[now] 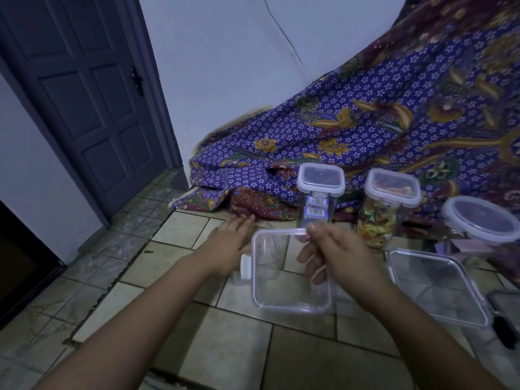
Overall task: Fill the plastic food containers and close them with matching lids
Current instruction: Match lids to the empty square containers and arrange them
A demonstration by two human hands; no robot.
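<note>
The right hand (pixel 334 249) grip is pinched on the far rim of the empty container (pixel 291 273), while the open left hand (pixel 229 235) is nearer its left side.

Dim bluish light, wide-angle edge distortion.

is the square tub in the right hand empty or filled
Empty: the floor tiles show straight through the clear square tub pinched by the right hand.
</note>
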